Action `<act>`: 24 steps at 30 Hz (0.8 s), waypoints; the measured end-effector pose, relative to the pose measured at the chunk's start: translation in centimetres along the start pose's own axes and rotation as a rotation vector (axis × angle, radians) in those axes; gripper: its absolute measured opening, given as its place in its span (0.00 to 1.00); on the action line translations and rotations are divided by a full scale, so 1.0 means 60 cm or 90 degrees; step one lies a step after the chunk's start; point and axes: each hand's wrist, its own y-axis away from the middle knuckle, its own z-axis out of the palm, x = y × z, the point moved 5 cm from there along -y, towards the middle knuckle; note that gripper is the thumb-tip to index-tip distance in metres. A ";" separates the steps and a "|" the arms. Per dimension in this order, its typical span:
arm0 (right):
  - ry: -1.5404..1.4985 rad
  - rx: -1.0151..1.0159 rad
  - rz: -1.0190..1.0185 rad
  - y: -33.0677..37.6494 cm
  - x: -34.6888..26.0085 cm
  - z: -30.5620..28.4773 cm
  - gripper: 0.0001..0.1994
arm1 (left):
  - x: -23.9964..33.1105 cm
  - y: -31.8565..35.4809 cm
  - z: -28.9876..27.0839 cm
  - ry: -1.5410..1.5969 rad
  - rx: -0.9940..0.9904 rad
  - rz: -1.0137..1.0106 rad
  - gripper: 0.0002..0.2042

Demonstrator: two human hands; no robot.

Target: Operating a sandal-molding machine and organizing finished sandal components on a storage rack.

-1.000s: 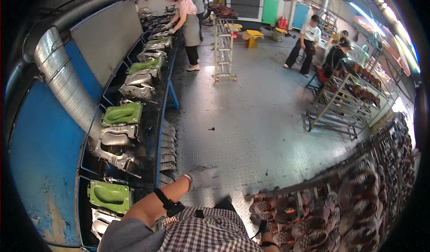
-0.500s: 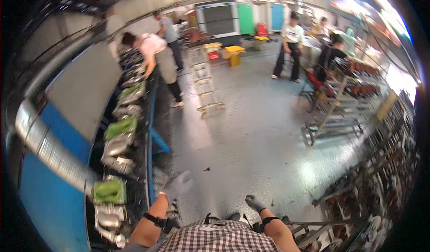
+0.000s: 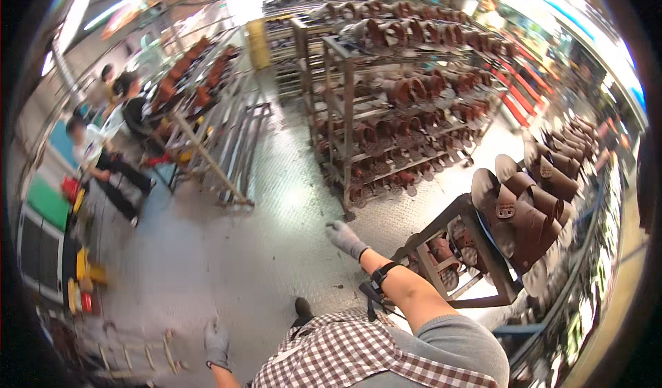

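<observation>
My right hand (image 3: 346, 239), in a grey glove, reaches forward over the metal floor with its fingers loosely extended and nothing in it. It is nearest to a dark-framed rack (image 3: 494, 265) on the right. Brown sandals (image 3: 507, 212) with broad straps stand in a row along the rack's top, and more show on the lower level. At the lower left, my left hand (image 3: 216, 344) hangs low, also gloved in grey. Motion smears it somewhat, but its fingers look apart and hold nothing. Neither hand touches the rack or the sandals.
A tall multi-level rack (image 3: 348, 129) of brown footwear stands ahead. Further left are low metal rails (image 3: 241, 150) and a person in dark clothes (image 3: 131, 116). Another person in a white top (image 3: 89, 147) stands nearby. A ladder-like frame (image 3: 131, 357) lies lower left.
My view has swung far to the right, from the bench with green pieces to the footwear racks. My right arm now extends further forward; both hands remain free of objects.
</observation>
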 end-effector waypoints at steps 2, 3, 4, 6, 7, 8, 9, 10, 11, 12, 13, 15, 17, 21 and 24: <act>-0.007 0.187 0.051 -0.031 -0.015 -0.085 0.25 | 0.115 -0.129 0.013 0.044 -0.035 0.148 0.25; -0.026 0.201 0.044 -0.054 -0.030 -0.109 0.25 | 0.174 -0.194 0.031 0.063 -0.106 0.142 0.25; -0.112 0.279 0.000 -0.074 -0.048 -0.137 0.27 | 0.235 -0.244 0.045 0.093 -0.170 0.159 0.24; -0.199 0.364 -0.037 -0.097 -0.079 -0.177 0.28 | 0.376 -0.329 0.086 -0.052 -0.158 0.317 0.24; -0.195 0.423 -0.068 -0.107 -0.103 -0.203 0.27 | 0.443 -0.356 0.111 -0.007 -0.210 0.388 0.25; -0.200 0.474 -0.049 -0.119 -0.127 -0.226 0.28 | 0.513 -0.380 0.140 0.004 -0.235 0.442 0.25; -0.139 0.530 -0.091 -0.122 -0.162 -0.248 0.30 | 0.578 -0.400 0.175 0.024 -0.284 0.450 0.26; -0.113 0.523 -0.108 -0.137 -0.197 -0.274 0.31 | 0.640 -0.418 0.209 0.015 -0.320 0.445 0.26; -0.097 0.522 -0.067 -0.154 -0.226 -0.299 0.33 | 0.697 -0.423 0.231 0.017 -0.332 0.488 0.27; -0.052 0.549 -0.108 -0.171 -0.266 -0.320 0.34 | 0.754 -0.425 0.259 0.009 -0.337 0.519 0.28; 0.005 0.579 -0.115 -0.182 -0.296 -0.344 0.36 | 0.813 -0.431 0.292 -0.012 -0.375 0.530 0.29; 0.035 0.578 -0.125 -0.226 -0.347 -0.379 0.38 | 0.899 -0.419 0.338 0.004 -0.391 0.567 0.31; -0.063 0.501 -0.092 -0.274 -0.368 -0.405 0.39 | 0.968 -0.414 0.363 0.015 -0.368 0.574 0.31; -0.160 0.457 -0.235 -0.361 -0.423 -0.428 0.36 | 1.088 -0.431 0.413 0.065 -0.365 0.597 0.33; -0.208 0.475 -0.215 -0.372 -0.428 -0.430 0.25 | 1.147 -0.472 0.440 0.092 -0.303 0.607 0.34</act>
